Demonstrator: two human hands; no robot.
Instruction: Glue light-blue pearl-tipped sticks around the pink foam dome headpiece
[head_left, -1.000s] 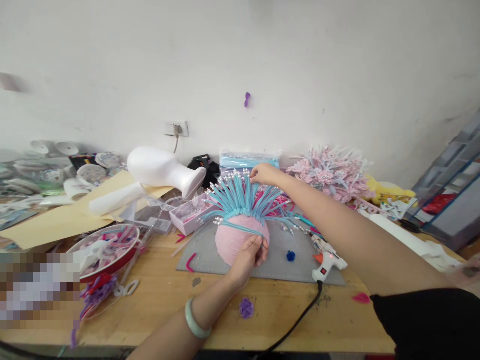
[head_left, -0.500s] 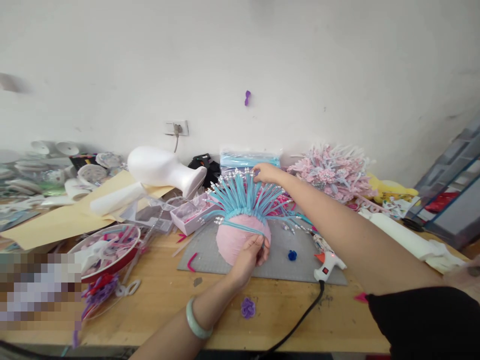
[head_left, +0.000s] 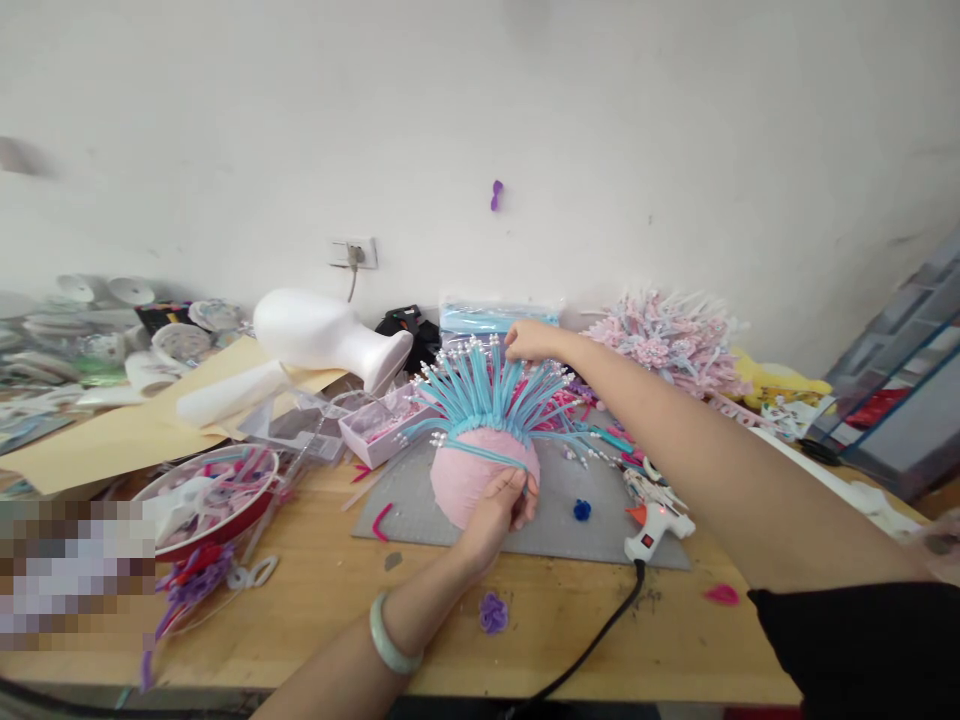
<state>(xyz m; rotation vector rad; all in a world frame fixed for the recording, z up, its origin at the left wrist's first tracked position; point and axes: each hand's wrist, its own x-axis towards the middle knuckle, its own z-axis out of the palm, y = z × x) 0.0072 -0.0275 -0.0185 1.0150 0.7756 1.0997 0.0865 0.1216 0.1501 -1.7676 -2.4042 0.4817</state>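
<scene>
A pink ball form [head_left: 461,482] stands on a grey cutting mat [head_left: 559,535], crowned by a fan of blue pearl-tipped strands [head_left: 487,392]. My left hand [head_left: 496,512], with a pale green bangle on the wrist, grips the front of the pink form where a blue band runs round it. My right hand [head_left: 529,342] reaches over the fan and pinches the tip of one blue strand at the back. A white glue gun [head_left: 654,527] lies at the mat's right edge with its black cord running off the table front.
A white foam mannequin head [head_left: 322,334] lies at the back left on brown paper. A red-rimmed bowl [head_left: 206,500] of pieces sits left; a pink strand headpiece [head_left: 664,342] stands back right. A small purple flower [head_left: 493,612] and a blue one [head_left: 581,510] lie loose.
Both hands keep their hold; my right hand has shifted very slightly along the strand tips. The view has drifted a little.
</scene>
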